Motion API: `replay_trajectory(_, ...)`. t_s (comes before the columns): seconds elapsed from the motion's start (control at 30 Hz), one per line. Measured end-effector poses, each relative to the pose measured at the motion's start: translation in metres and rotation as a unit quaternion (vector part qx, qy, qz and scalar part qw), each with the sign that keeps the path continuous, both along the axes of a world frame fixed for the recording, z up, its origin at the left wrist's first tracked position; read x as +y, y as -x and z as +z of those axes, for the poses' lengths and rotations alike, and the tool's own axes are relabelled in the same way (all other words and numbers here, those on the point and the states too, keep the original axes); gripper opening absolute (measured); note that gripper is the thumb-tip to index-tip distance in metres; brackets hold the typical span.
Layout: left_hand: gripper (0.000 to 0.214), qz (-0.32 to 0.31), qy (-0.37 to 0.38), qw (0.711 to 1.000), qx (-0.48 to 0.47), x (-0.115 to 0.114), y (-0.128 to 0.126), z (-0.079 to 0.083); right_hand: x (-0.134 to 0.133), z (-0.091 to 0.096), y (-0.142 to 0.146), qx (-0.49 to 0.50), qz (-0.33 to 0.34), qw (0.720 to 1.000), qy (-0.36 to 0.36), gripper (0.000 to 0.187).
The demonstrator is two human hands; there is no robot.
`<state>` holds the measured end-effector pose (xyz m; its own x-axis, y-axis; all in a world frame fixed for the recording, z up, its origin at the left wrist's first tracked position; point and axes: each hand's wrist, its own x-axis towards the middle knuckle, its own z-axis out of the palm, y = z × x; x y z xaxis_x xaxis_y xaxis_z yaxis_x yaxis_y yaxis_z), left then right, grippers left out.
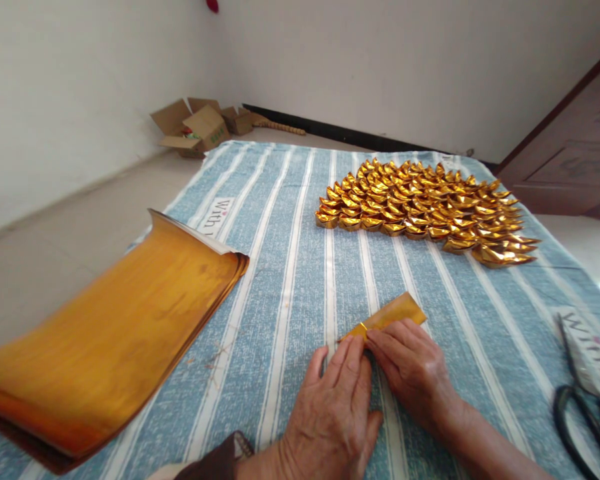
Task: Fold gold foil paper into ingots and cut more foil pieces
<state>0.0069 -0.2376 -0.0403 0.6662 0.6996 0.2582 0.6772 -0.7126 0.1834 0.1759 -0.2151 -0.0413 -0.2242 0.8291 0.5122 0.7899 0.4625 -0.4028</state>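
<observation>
A folded strip of gold foil paper (399,311) lies slanted on the striped cloth in front of me. My left hand (337,393) holds its near left end down, the fingers close together over it and the thumb apart. With bent fingers, my right hand (415,370) grips the strip's lower edge just right of the left fingertips. A narrow bright fold shows between the two hands. Part of the paper is hidden under my fingers.
To the left lies a thick stack of gold foil sheets (125,320). Rows of folded gold foil ingots (410,200) stand at the back right. Black-handled scissors (575,400) lie at the right edge. Beyond the cloth-covered table (260,267), cardboard boxes (205,127) sit on the floor.
</observation>
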Motion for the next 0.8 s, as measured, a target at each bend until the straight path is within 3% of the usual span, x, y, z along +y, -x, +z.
replay_trajectory(0.8,0.048,-0.006,0.014,1.000,0.026,0.0030,-0.0001,0.0061,-0.0015,-0.0016,-0.0009,-0.015,0.007,1.000,0.010,0.028)
